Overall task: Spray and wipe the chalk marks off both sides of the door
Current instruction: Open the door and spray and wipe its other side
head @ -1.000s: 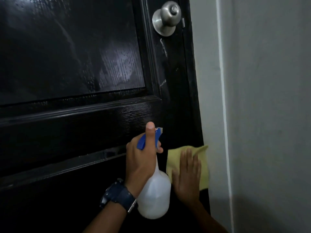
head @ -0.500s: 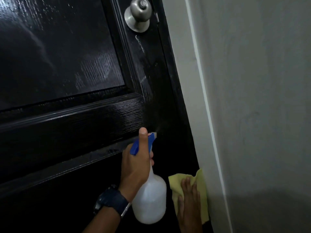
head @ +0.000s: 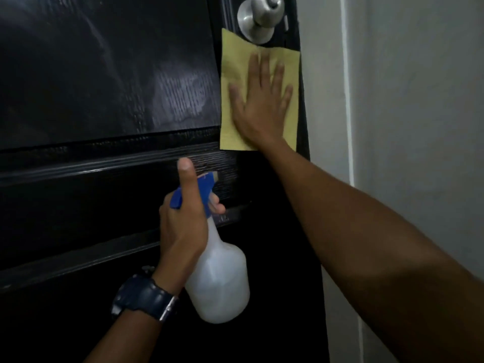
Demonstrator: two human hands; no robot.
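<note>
— Where was the cloth [head: 235,74]?
— Flat under the right hand [head: 262,106], fingers spread, pressed on the glossy black door [head: 104,87] just below the round metal knob [head: 258,18].
— And the left hand [head: 183,226]?
— Gripped the white spray bottle [head: 220,281].

I'm indoors, likely a home: a black panelled door [head: 104,87] with a steel knob [head: 258,15] beside a plain white wall [head: 419,100].

Door knob [head: 259,15] cut off by top edge. Right hand [head: 259,106] motion-blurred, covers middle of yellow cloth [head: 233,61]. Any chalk marks under the cloth hidden.
</note>
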